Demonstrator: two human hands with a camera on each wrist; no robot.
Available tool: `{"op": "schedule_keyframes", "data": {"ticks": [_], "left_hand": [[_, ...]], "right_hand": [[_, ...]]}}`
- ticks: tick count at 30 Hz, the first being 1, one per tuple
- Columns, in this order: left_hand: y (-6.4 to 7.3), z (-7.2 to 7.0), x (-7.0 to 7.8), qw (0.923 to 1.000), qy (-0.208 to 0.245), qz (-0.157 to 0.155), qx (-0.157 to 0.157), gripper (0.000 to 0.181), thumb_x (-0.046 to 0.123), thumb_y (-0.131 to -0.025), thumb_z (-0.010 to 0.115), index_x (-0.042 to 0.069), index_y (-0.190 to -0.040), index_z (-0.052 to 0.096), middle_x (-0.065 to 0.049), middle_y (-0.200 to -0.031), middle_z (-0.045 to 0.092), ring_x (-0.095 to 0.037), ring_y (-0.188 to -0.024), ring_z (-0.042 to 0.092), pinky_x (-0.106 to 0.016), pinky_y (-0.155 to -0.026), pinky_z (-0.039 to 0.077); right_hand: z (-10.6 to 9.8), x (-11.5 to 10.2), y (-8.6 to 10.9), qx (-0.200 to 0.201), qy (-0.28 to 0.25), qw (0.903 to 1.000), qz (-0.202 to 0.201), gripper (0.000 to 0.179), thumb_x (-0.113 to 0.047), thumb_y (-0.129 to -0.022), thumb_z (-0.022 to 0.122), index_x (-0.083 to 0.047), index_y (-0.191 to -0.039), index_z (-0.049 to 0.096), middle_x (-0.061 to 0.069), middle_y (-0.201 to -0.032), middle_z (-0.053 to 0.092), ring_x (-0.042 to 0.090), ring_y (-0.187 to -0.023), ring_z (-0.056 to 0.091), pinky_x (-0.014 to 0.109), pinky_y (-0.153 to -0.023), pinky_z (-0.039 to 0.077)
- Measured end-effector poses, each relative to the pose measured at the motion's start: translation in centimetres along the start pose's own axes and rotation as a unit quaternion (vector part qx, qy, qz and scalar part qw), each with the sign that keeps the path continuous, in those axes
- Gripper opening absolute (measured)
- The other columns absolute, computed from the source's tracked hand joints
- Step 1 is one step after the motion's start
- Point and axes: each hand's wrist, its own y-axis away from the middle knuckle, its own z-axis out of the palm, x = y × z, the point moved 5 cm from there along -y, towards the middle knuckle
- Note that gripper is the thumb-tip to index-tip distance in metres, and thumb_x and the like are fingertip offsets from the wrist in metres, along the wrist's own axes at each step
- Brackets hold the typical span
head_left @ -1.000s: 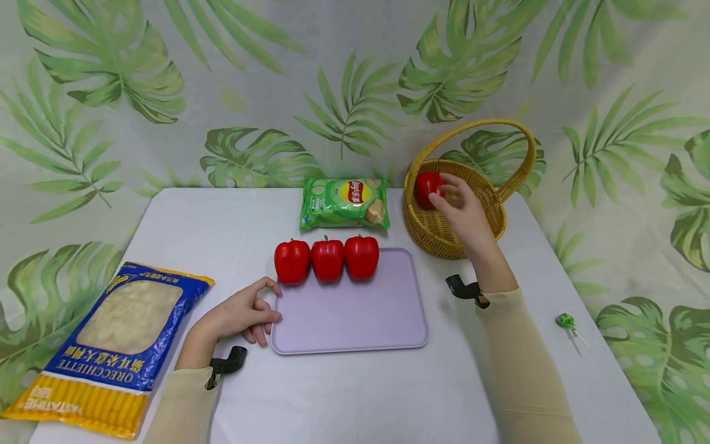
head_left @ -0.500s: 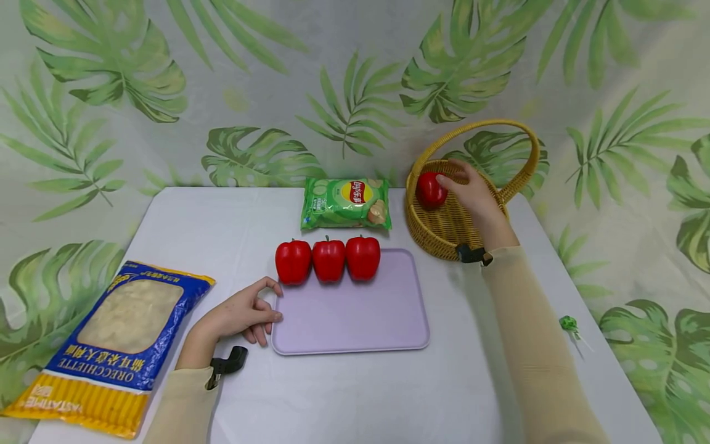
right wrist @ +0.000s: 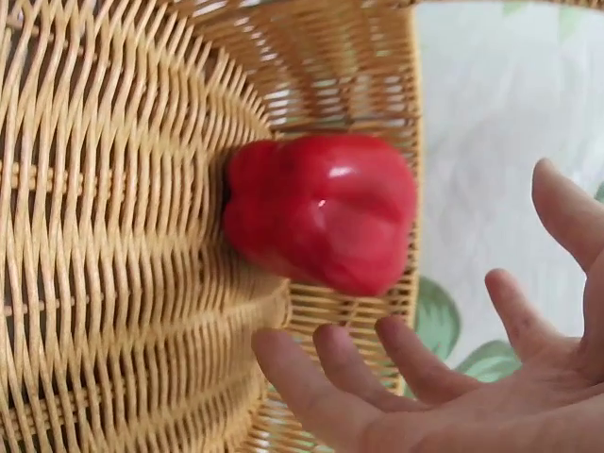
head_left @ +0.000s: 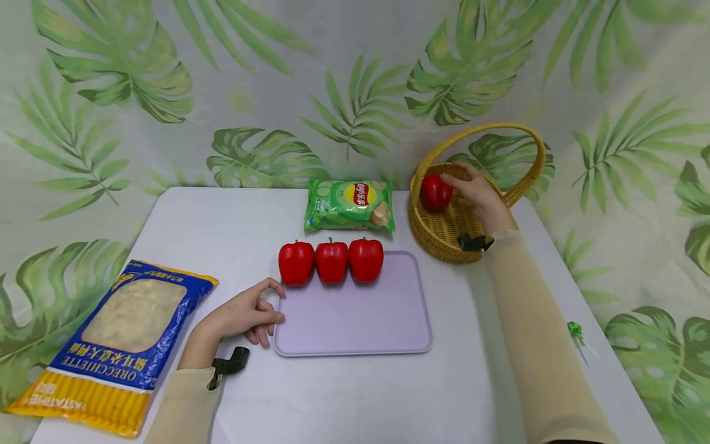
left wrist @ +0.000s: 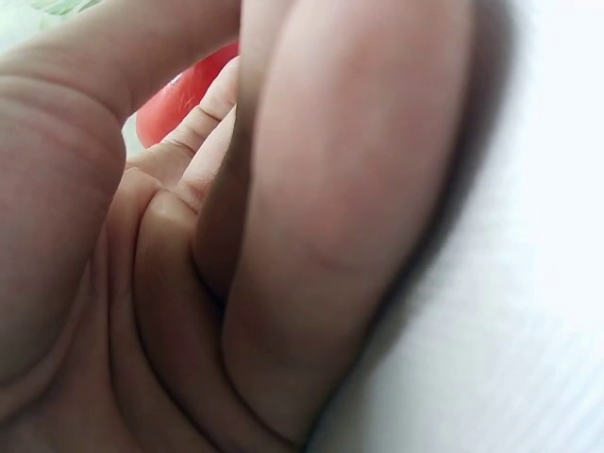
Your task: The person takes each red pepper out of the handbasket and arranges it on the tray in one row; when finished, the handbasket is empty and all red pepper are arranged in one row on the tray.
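A red bell pepper (head_left: 436, 192) lies in the wicker basket (head_left: 438, 242) at the back right. My right hand (head_left: 478, 192) reaches over the basket beside the pepper; in the right wrist view its fingers (right wrist: 354, 363) are spread, with a gap to the pepper (right wrist: 326, 212). Three more red bell peppers (head_left: 332, 263) stand in a row along the far side of the lilac tray (head_left: 355, 320). At the tray's left rim rests my left hand (head_left: 244, 314), index finger and thumb tips right at the edge, other fingers loosely bent. The left wrist view is mostly filled by that hand (left wrist: 311, 208).
A green bag of Lay's chips (head_left: 349, 205) lies behind the tray. On the left is a large blue and yellow bag of orecchiette pasta (head_left: 122, 339). A green lollipop (head_left: 575, 332) lies near the right table edge. The basket's tall handle (head_left: 488, 127) arches over it.
My right hand has drawn back to the right from the pepper in the basket, its fingers now apart from it. My left hand stays at the tray's rim. The head view has shifted slightly.
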Motion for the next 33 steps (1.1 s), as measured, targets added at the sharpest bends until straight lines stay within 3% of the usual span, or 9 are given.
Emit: {"op": "schedule_keyframes", "data": {"ticks": [10,21,33], "left_hand": [[-0.1,0.0,-0.2,1.0000,0.000,0.004,0.001,0.046,0.024,-0.102,0.072,0.012,-0.136,0.042,-0.006,-0.077,0.073,-0.025,-0.057,0.075,-0.032,-0.053,0.061],[-0.1,-0.1,-0.3,1.0000,-0.002,0.002,0.003,0.046,0.023,-0.102,0.072,0.013,-0.136,0.043,-0.007,-0.078,0.073,-0.026,-0.057,0.075,-0.033,-0.053,0.061],[-0.2,-0.1,-0.3,1.0000,0.000,-0.001,0.002,0.046,0.023,-0.103,0.071,0.013,-0.137,0.042,-0.007,-0.078,0.073,-0.026,-0.058,0.075,-0.033,-0.053,0.061]], "right_hand": [[-0.3,0.8,-2.0,-0.017,-0.037,0.9983,0.043,0.084,-0.040,-0.105,0.064,-0.038,-0.170,0.011,0.010,-0.180,0.002,0.042,-0.163,0.015,0.067,-0.125,0.034],[-0.1,1.1,-2.6,-0.038,-0.057,0.9963,0.052,0.076,-0.032,-0.109,0.058,-0.033,-0.171,0.013,0.010,-0.180,0.007,0.044,-0.161,0.027,0.065,-0.126,0.032],[0.2,1.1,-2.9,-0.051,-0.073,0.9946,0.054,0.072,-0.030,-0.111,0.055,-0.032,-0.171,0.015,0.013,-0.179,0.011,0.044,-0.160,0.030,0.066,-0.125,0.032]]}}
